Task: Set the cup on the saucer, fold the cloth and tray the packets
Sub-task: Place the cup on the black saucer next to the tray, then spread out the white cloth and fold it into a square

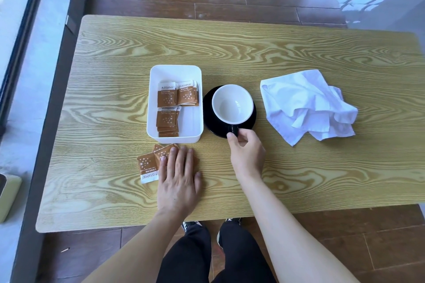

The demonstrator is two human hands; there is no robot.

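Fingers (232, 138) of the right hand (247, 156) pinch the dark handle of the cup (231, 103), which stands on the black saucer (208, 112) near the middle of the worktop (253, 53). Fingers of the left hand (178, 179) lie flat and together, pressing on loose packets (147, 164) toward the near edge (brown with white ends). Just beyond them sits the white tray (174, 70), already holding more packets, touching or almost touching the saucer's left side. A white cloth (305, 103) lies rumpled and unfolded toward the right edge.
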